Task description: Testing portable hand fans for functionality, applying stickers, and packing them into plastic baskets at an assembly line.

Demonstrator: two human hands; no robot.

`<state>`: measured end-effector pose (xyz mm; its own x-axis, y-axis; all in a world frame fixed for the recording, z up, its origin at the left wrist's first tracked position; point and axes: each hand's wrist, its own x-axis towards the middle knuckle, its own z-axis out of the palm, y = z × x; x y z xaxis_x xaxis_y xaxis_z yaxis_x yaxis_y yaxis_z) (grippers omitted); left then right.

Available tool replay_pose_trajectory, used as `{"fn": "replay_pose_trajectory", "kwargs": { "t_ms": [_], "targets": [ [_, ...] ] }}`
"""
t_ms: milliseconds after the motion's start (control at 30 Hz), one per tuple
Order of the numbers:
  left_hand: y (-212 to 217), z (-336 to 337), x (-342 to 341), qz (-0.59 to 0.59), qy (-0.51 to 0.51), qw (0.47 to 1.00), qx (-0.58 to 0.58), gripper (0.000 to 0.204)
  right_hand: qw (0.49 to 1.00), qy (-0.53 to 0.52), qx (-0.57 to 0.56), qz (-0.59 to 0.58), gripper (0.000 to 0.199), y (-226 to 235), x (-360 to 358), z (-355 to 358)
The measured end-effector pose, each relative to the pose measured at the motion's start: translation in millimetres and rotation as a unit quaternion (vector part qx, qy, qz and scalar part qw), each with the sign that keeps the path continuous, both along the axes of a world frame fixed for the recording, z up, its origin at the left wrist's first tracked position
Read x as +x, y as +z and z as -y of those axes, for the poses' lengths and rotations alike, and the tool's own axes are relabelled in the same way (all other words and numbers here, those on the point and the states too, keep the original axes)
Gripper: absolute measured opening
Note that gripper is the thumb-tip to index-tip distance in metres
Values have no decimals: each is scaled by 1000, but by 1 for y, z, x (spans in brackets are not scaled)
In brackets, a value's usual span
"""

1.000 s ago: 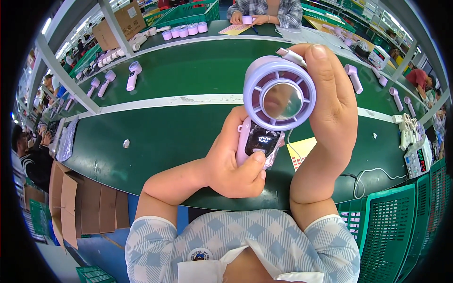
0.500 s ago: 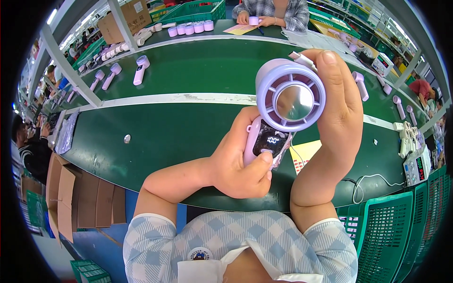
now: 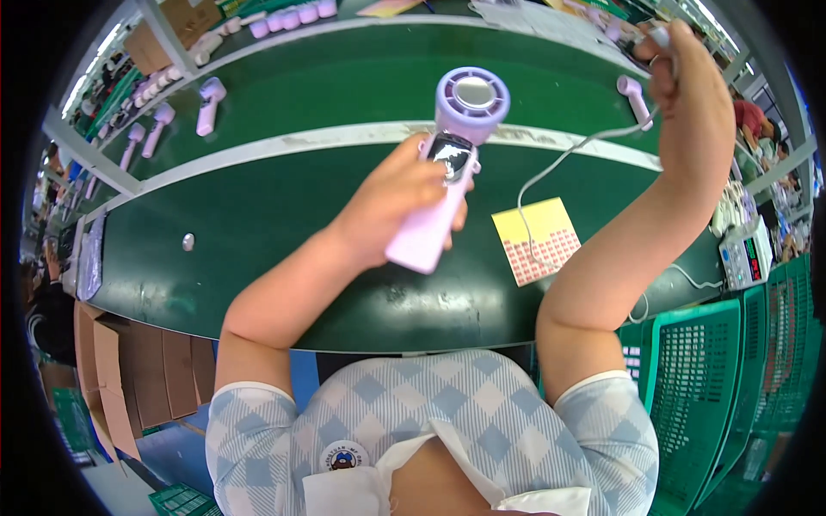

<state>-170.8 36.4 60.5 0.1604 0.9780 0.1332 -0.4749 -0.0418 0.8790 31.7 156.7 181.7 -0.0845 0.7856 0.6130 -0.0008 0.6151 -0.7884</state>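
Note:
My left hand point(image 3: 387, 199) is wrapped around the handle of a pink and lilac handheld fan point(image 3: 424, 230), held tilted above the green bench. Its round head has a silver disc in the middle, and a glossy dark display panel point(image 3: 452, 153) sits below the head. Off to the upper right, my raised right hand point(image 3: 693, 82) has its fingers closed on the white plug end of a charging cable point(image 3: 575, 151). The grey-white cord trails down from that hand to a yellow sheet with red stickers point(image 3: 535, 232).
More fans lie beyond the white rail point(image 3: 258, 153), including a pink one point(image 3: 635, 99) near my right hand. At right stand a meter with a red display point(image 3: 747, 258) and green crates point(image 3: 693, 378). Cardboard boxes point(image 3: 146, 370) are at lower left; a small shiny piece point(image 3: 188, 242) lies on the bench.
My right hand has moved away from the fan to the upper right with the cable plug. The fan has tilted, and its display no longer shows lit digits. The sticker sheet is more exposed.

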Motion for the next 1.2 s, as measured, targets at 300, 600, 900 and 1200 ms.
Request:
{"fn": "replay_pose_trajectory", "kwargs": {
  "t_ms": [300, 600, 900, 1200],
  "targets": [
    [-51, -49, 12, -390, 152, 903, -98, 31, 925, -189, -158, 289, 38, -86, 102, -110],
    [-62, -35, 21, -663, 368, 605, 244, 21, 812, -249, 95, 520, 30, -90, 87, -89],
    [-80, -5, 76, -591, 26, 692, 414, 28, 722, 320, -22, 613, 21, -121, 28, -4],
    [-76, 1, 67, -604, -7, 725, 332, 29, 731, 174, 34, 659, 17, -133, 39, -7]
  ]
}}
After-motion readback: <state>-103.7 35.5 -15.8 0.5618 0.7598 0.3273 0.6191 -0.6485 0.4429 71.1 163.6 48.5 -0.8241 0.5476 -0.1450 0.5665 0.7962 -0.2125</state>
